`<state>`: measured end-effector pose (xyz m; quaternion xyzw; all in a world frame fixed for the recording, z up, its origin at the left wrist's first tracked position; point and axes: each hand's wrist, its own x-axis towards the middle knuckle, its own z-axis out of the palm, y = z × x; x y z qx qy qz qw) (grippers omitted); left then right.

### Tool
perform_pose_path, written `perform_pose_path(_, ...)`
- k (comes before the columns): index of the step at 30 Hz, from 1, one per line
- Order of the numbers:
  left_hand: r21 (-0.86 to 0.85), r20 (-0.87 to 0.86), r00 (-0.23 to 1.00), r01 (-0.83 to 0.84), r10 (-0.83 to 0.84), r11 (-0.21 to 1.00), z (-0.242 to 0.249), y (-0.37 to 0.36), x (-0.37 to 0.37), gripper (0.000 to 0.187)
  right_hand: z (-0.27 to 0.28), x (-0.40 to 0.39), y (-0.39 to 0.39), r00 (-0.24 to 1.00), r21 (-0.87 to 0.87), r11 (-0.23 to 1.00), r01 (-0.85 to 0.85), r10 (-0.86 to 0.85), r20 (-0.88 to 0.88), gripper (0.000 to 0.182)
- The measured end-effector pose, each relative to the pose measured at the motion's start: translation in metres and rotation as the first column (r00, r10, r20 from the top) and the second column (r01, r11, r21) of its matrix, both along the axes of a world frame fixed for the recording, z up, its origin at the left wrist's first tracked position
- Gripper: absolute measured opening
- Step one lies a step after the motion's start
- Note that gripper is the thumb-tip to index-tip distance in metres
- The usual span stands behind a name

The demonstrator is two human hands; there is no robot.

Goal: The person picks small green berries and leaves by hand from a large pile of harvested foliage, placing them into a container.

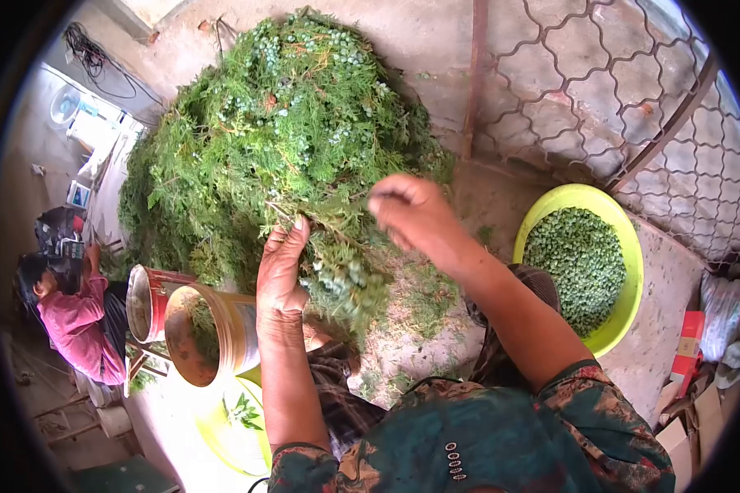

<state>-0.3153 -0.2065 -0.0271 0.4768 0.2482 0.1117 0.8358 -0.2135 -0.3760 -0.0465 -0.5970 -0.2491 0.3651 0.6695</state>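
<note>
My left hand [281, 267] is closed around the stem of a leafy evergreen branch [337, 234], thumb on top. Bluish-green cones on the branch [349, 283] hang below it, blurred by motion. To the right, my right hand [415, 214] is raised beside the branch with its fingers curled in; whatever they hold is too blurred to make out. Behind both hands rises a large heap of cut evergreen branches [279, 123] dotted with pale cones. A yellow-green basin [635, 271] of picked green cones [575, 267] stands at my right.
A tall bucket [242, 333] and a reddish bucket [142, 304] stand at my left, near another yellow basin [259, 444] with a leafy sprig. A person in a pink top [78, 329] sits at far left. Metal mesh [567, 90] leans at the upper right; boxes [689, 341] lie at right.
</note>
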Motion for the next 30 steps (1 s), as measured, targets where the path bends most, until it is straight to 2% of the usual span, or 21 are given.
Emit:
perform_pose_path(1,-0.004,-0.082,0.995,-0.064,0.064,0.998,-0.006,0.004,0.002,0.025,-0.001,0.001,0.001,0.970,0.097,0.965,0.243,-0.240,-0.042,0.022)
perform_pose_path(2,-0.003,-0.168,0.977,-0.132,0.129,0.991,-0.013,0.008,0.003,0.025,-0.001,0.002,0.004,0.883,0.178,0.865,0.469,-0.457,-0.106,0.016)
perform_pose_path(3,-0.065,-0.159,0.986,-0.060,0.049,0.996,-0.018,0.013,0.002,0.025,-0.010,0.008,0.009,0.813,0.236,0.807,0.542,-0.574,0.095,0.011)
perform_pose_path(4,-0.070,-0.165,0.985,-0.070,0.057,0.995,-0.023,0.014,0.002,0.025,-0.011,0.007,0.009,0.819,0.229,0.813,0.535,-0.566,0.094,0.011)
perform_pose_path(6,0.024,-0.098,0.992,-0.079,0.081,0.997,-0.030,0.015,0.004,0.023,-0.010,0.005,0.007,0.832,0.203,0.916,0.346,-0.400,0.384,0.013)
perform_pose_path(8,0.041,-0.090,0.989,-0.112,0.116,0.993,-0.032,0.013,0.005,0.019,-0.008,-0.005,0.011,0.879,0.176,0.942,0.287,-0.332,0.343,0.011)
perform_pose_path(9,0.039,-0.047,0.992,-0.112,0.114,0.993,-0.029,0.010,0.004,0.016,-0.001,-0.009,0.010,0.866,0.123,0.964,0.235,-0.265,0.425,0.011)
perform_pose_path(10,0.038,-0.005,0.994,-0.113,0.113,0.993,-0.028,0.007,0.004,0.014,0.003,-0.013,0.011,0.845,0.065,0.981,0.184,-0.192,0.500,0.012)
perform_pose_path(11,0.032,-0.008,0.993,-0.117,0.117,0.993,-0.031,0.005,0.006,0.014,-0.002,-0.015,0.015,0.779,0.090,0.975,0.201,-0.215,0.589,0.014)
perform_pose_path(12,0.050,-0.012,0.986,-0.166,0.166,0.985,-0.035,0.003,0.009,0.012,-0.003,-0.018,0.017,0.782,0.085,0.977,0.196,-0.208,0.587,0.014)
perform_pose_path(14,0.070,-0.019,0.976,-0.216,0.218,0.974,-0.039,0.003,0.008,0.011,-0.005,-0.023,0.021,0.638,0.044,0.976,0.214,-0.173,0.750,0.015)
perform_pose_path(15,0.081,-0.012,0.976,-0.217,0.219,0.973,-0.041,0.004,0.007,0.011,-0.010,-0.025,0.024,0.598,0.086,0.969,0.233,-0.213,0.772,0.014)
perform_pose_path(19,0.047,0.000,0.975,-0.224,0.224,0.974,-0.035,-0.001,0.006,0.010,-0.020,-0.029,0.029,0.576,0.080,0.954,0.288,-0.239,0.782,0.014)
perform_pose_path(22,0.054,0.010,0.986,-0.169,0.169,0.984,-0.041,-0.002,0.004,0.012,-0.021,-0.028,0.030,0.602,0.067,0.944,0.324,-0.261,0.755,0.017)
perform_pose_path(25,0.108,0.071,0.976,-0.214,0.207,0.971,-0.041,-0.009,0.003,0.015,-0.024,-0.028,0.032,0.643,0.059,0.937,0.344,-0.281,0.713,0.017)
perform_pose_path(28,0.160,0.086,0.979,-0.199,0.187,0.967,-0.041,-0.007,-0.002,0.013,-0.026,-0.026,0.031,0.596,0.092,0.963,0.255,-0.231,0.769,0.020)
perform_pose_path(30,0.138,0.070,0.975,-0.221,0.213,0.966,-0.040,-0.009,0.000,0.014,-0.021,-0.029,0.028,0.531,-0.027,0.967,0.253,-0.115,0.840,0.030)
